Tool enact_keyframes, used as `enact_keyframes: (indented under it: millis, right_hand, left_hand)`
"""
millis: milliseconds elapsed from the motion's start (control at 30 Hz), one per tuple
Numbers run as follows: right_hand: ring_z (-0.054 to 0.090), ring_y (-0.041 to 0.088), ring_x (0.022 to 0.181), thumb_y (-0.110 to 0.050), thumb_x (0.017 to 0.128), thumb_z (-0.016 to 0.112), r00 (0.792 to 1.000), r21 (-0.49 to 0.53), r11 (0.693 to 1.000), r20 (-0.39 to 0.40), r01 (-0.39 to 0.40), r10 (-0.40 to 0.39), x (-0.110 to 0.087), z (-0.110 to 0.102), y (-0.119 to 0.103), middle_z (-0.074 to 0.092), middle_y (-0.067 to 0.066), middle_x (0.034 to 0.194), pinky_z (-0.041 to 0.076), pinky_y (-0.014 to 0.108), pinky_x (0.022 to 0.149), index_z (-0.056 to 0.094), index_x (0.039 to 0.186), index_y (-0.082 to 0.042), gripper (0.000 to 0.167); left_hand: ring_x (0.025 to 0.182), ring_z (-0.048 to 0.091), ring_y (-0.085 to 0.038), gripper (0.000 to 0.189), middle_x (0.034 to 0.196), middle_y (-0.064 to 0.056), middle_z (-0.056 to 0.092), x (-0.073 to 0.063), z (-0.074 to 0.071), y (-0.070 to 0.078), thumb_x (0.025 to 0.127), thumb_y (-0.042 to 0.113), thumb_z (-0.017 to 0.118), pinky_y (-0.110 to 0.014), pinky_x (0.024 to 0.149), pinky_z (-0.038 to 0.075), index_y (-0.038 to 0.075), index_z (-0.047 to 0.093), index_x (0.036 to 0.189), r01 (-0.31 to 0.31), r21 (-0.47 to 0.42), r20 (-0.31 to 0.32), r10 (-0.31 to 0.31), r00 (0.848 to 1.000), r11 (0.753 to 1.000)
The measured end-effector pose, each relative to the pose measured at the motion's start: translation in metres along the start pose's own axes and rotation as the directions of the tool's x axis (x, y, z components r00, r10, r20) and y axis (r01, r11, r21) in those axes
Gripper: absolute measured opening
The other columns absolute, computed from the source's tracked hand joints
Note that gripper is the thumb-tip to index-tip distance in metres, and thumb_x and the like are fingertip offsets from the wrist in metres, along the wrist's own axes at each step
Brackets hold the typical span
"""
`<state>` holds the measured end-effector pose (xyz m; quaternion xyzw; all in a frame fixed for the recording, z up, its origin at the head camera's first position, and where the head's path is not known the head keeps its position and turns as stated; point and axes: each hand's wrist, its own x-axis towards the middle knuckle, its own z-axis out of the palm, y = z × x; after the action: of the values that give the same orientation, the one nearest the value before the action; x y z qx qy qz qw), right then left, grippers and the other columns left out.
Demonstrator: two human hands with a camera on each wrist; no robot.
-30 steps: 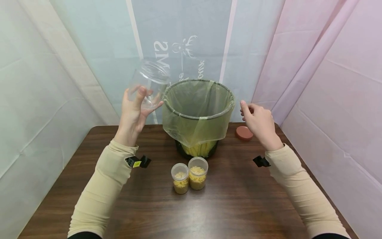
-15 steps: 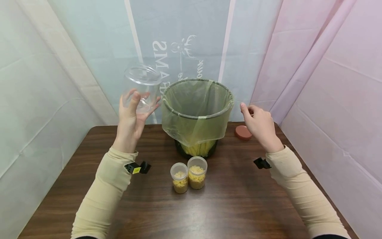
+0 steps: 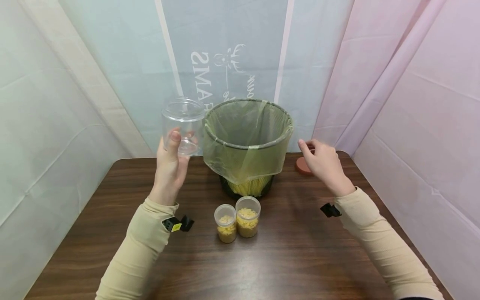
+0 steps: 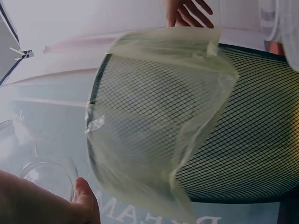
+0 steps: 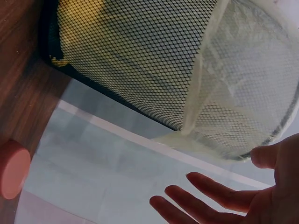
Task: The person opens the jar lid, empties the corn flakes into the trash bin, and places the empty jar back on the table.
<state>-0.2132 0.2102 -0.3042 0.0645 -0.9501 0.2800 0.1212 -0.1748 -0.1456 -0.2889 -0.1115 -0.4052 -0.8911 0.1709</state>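
Observation:
My left hand (image 3: 168, 171) grips a clear plastic jar (image 3: 183, 114) around its lower part, thumb toward me, with the mouth up. The jar is lidless and its walls are see-through, with nothing visible inside. It is raised just left of a mesh trash bin (image 3: 245, 189). A thin greenish bag (image 3: 243, 164) lines the bin and folds over its rim. To the right of the bin, my right hand (image 3: 325, 166) hangs in the air holding nothing. In the right wrist view its fingers (image 5: 210, 189) are spread and loosely bent.
A smaller jar (image 3: 226, 233) and a larger jar (image 3: 247, 227), both lidless and part filled with yellow pieces, stand before the bin. A reddish lid (image 3: 301, 166) lies behind my right hand on the brown table (image 3: 285, 258). Fabric curtains (image 3: 127, 83) enclose the back and sides.
My left hand has lowered with the jar, which has turned from tilted toward the bin to nearly upright. My right hand has dropped slightly and now partly covers the reddish lid.

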Motion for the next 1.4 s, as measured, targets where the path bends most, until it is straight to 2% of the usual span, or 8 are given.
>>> enact_keyframes:
  millis: [133,333,467,767,967,1100,1267,1400]
  right_hand:
    - [0.054,0.04,0.112,-0.054,0.098,0.034,0.999,0.021,0.999,0.021,0.034,-0.034,-0.001,0.005,0.003,0.059,0.022,0.121,0.042,0.055,0.091,0.056,0.125,-0.001,0.063]
    - [0.047,0.044,0.118,-0.053,0.098,0.033,0.996,0.035,0.999,0.076,0.04,-0.043,-0.003,0.01,0.008,0.052,0.027,0.127,0.039,0.058,0.096,0.052,0.129,0.0,0.064]
    - [0.044,0.044,0.122,-0.053,0.098,0.034,0.992,0.037,0.999,0.122,0.036,-0.04,-0.007,0.014,0.012,0.048,0.027,0.129,0.036,0.058,0.099,0.05,0.131,-0.001,0.064]
    - [0.036,0.047,0.13,-0.056,0.096,0.036,0.985,0.004,0.998,0.162,0.063,-0.063,-0.013,0.02,0.018,0.041,0.029,0.139,0.031,0.06,0.104,0.044,0.136,0.0,0.069]
    - [0.038,0.047,0.127,-0.055,0.097,0.036,0.98,-0.006,0.996,0.181,0.084,-0.081,-0.016,0.024,0.022,0.04,0.03,0.138,0.033,0.06,0.102,0.04,0.138,0.002,0.071]
    - [0.039,0.046,0.126,-0.055,0.097,0.037,0.975,-0.026,0.994,0.198,0.11,-0.102,-0.017,0.028,0.028,0.04,0.03,0.137,0.033,0.059,0.102,0.039,0.138,0.003,0.071]
    - [0.032,0.045,0.132,-0.055,0.096,0.038,0.96,-0.023,0.99,0.248,0.137,-0.127,-0.019,0.033,0.036,0.035,0.029,0.141,0.03,0.058,0.106,0.033,0.142,0.003,0.074]
    - [0.027,0.045,0.135,-0.053,0.096,0.042,0.944,0.0,0.983,0.277,0.186,-0.179,-0.02,0.037,0.042,0.031,0.028,0.145,0.026,0.058,0.108,0.03,0.143,0.004,0.075]
  left_hand:
    - [0.103,0.053,-0.022,0.082,0.118,-0.007,0.05,-0.004,-0.002,-0.006,0.055,0.042,0.088,-0.033,0.089,0.048,0.013,0.048,0.12,0.012,-0.007,0.007,-0.012,1.0,1.0]
    - [0.103,0.053,-0.024,0.082,0.122,-0.009,0.049,-0.008,-0.007,-0.011,0.064,0.036,0.086,-0.033,0.086,0.051,0.009,0.044,0.129,0.007,-0.007,0.062,-0.006,0.998,1.0]
    - [0.104,0.053,-0.029,0.084,0.124,-0.015,0.044,-0.011,-0.01,-0.012,0.066,0.031,0.086,-0.033,0.084,0.053,0.005,0.04,0.131,0.028,-0.005,0.048,-0.028,0.998,1.0]
    - [0.119,0.045,-0.032,0.062,0.133,-0.009,0.041,-0.016,-0.02,-0.01,0.083,0.007,0.071,-0.039,0.094,0.049,0.012,0.038,0.135,0.012,0.082,0.066,-0.018,0.998,0.997]
    - [0.111,0.054,-0.025,0.061,0.128,-0.01,0.048,-0.02,-0.023,-0.011,0.084,-0.008,0.062,-0.038,0.094,0.047,0.014,0.039,0.136,0.047,0.138,0.025,-0.051,0.998,0.989]
    - [0.117,0.051,-0.027,0.063,0.13,-0.01,0.047,-0.023,-0.026,-0.012,0.083,-0.011,0.059,-0.038,0.094,0.048,0.015,0.038,0.136,0.071,0.169,-0.004,-0.072,0.997,0.983]
    - [0.126,0.043,-0.035,0.065,0.129,-0.009,0.049,-0.026,-0.029,-0.015,0.08,-0.014,0.058,-0.037,0.093,0.049,0.015,0.038,0.134,0.062,0.197,-0.009,-0.061,0.998,0.978]
    - [0.123,0.047,-0.032,0.066,0.129,-0.008,0.049,-0.027,-0.031,-0.017,0.079,-0.014,0.06,-0.035,0.094,0.048,0.015,0.038,0.133,0.045,0.232,-0.015,-0.043,0.999,0.972]
